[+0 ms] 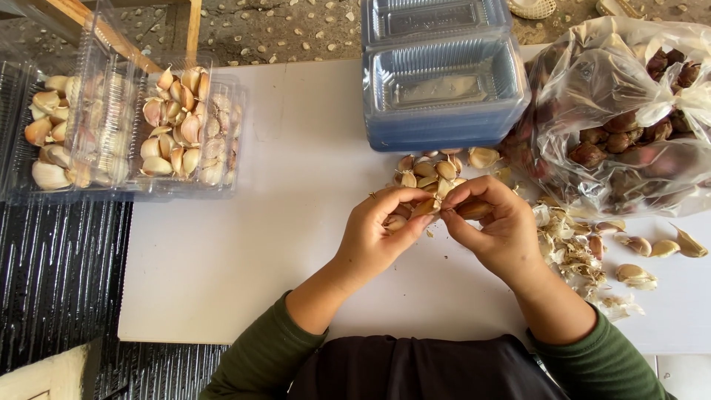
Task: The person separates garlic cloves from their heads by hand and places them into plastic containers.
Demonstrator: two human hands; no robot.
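My left hand and my right hand meet over the white board, fingertips pinched together on a piece of a garlic bulb. More garlic pieces sit inside both curled palms. Just beyond my fingers lies a small heap of loose garlic cloves. Papery skins and a few cloves are scattered to the right of my right hand. Both forearms wear dark green sleeves.
Open clear plastic clamshell boxes filled with cloves sit at the far left. A stack of empty clear trays stands at the top centre. A clear plastic bag of dark bulbs lies at the upper right. Black ribbed surface on the left.
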